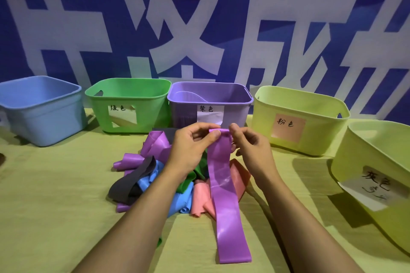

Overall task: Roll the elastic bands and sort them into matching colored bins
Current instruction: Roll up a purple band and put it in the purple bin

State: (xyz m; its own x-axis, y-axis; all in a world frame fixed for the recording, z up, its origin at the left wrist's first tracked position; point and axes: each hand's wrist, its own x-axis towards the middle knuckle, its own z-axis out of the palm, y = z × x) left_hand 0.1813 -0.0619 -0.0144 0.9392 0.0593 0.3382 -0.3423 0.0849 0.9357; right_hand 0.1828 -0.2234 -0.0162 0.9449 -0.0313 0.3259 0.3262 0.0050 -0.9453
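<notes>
Above the pile (177, 182), left hand (193, 146) and right hand (249, 143) pinch purple band (224, 195)'s top edge; slick latex could spring loose, unrolling.

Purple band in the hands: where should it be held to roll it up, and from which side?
Hold the purple band at its far end, where the left hand and right hand already pinch it, one from each side edge. The end is already curled there, and the rest lies flat and straight toward the person, probably free to roll.
</notes>
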